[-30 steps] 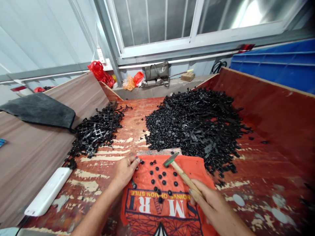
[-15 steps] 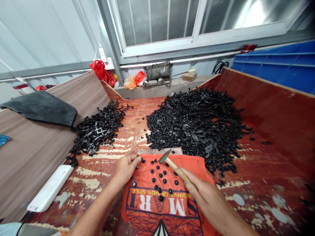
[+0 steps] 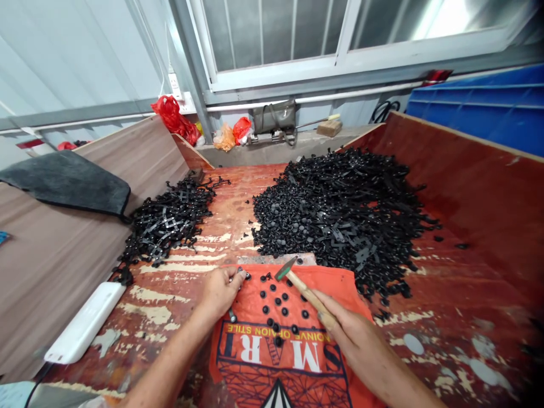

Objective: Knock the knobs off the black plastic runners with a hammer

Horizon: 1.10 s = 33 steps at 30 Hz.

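My left hand (image 3: 221, 292) pinches a small black part at the upper left edge of a red printed cloth (image 3: 255, 317). In my right hand (image 3: 340, 317) is the wooden handle of a hammer (image 3: 308, 292); its green and dark head rests over the cloth's upper middle. Several small round black pieces (image 3: 277, 301) lie scattered on the cloth between my hands. Just below my left fingers lies a black strip (image 3: 232, 316). A pale slab (image 3: 272, 259) shows behind the cloth's far edge.
A large heap of black parts (image 3: 335, 209) fills the table's back right. Another black heap (image 3: 170, 218) lies at left, with a white power bank-like box (image 3: 85, 323) in front. Wooden boards (image 3: 467, 170) border the sides. A blue crate (image 3: 484, 107) stands at far right.
The view has shifted slightly. My left fingers have moved a little at the black part. My right hand and the hammer stay nearly where they were.
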### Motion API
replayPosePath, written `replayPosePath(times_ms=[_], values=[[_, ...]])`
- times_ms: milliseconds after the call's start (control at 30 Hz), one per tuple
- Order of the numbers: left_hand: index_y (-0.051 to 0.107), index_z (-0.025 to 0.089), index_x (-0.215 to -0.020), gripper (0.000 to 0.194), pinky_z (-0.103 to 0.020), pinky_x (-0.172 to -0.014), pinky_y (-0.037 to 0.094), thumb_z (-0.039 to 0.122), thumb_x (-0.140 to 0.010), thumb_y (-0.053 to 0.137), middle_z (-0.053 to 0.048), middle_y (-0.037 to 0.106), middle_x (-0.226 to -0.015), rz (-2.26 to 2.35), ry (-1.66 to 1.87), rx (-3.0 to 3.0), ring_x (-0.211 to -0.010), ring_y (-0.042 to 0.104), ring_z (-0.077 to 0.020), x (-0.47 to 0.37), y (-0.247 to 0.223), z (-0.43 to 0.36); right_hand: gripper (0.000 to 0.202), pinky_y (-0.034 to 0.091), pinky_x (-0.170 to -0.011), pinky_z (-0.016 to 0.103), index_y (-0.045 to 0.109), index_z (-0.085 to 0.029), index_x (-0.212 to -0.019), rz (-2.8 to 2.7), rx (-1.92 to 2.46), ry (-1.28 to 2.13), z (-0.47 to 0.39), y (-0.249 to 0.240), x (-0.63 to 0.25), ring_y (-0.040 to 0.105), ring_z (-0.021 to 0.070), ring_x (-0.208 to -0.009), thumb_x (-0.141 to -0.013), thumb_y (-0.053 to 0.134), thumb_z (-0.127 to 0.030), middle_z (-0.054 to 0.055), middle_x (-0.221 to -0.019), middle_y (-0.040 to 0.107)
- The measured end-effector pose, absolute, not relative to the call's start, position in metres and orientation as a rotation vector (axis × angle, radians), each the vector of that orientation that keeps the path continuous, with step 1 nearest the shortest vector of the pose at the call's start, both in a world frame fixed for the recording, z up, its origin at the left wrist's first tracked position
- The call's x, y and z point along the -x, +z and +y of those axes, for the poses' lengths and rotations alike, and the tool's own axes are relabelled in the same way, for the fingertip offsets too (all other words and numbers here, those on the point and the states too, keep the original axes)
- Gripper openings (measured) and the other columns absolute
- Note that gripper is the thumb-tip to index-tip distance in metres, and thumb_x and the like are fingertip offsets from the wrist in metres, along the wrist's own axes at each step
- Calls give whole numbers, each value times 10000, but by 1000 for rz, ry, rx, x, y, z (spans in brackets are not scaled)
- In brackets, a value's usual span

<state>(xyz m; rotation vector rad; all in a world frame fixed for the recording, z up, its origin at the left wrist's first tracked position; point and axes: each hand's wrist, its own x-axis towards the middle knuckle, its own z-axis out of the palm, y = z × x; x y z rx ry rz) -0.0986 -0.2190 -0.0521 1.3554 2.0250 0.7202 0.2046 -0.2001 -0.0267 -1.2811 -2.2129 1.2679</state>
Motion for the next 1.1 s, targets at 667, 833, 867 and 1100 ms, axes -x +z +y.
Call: replayPosePath(times_ms=[667,833,867,1100], values=[[662,208,-714,409,-238,-600,311,413,-946,395,-10,645,-661,2127,500,-1464,-647,598,-174,97,-29,-224,574,558,-790,321,209,-373,-1557,-2412,992,763,-190,5,-148,709,210,-982,-1016,311,-210,31,-1279,679],[716,226,-785,381,-236,-647,356,395,-948,416,-24,683,-711,2128,492,-1477,-720,630,-191,98,-28,-223,587,562,-629,307,238,-451,-1528,-2632,1097,632,-190,0,-146,744,225,-811,-1008,378,-216,7,-1090,759],[721,227,-796,378,-237,-654,363,388,-949,415,-25,689,-719,2118,495,-1483,-727,633,-192,98,-28,-223,591,559,-613,301,237,-459,-1525,-2647,1103,617,-188,0,-147,744,223,-794,-1006,390,-223,-2,-1058,766],[712,216,-786,406,-238,-654,385,389,-953,385,-18,705,-743,2065,518,-1500,-716,629,-190,100,-30,-223,512,514,-583,275,399,-351,-1488,-2717,1090,524,-191,-10,-139,725,222,-715,-992,435,-230,22,-884,777]])
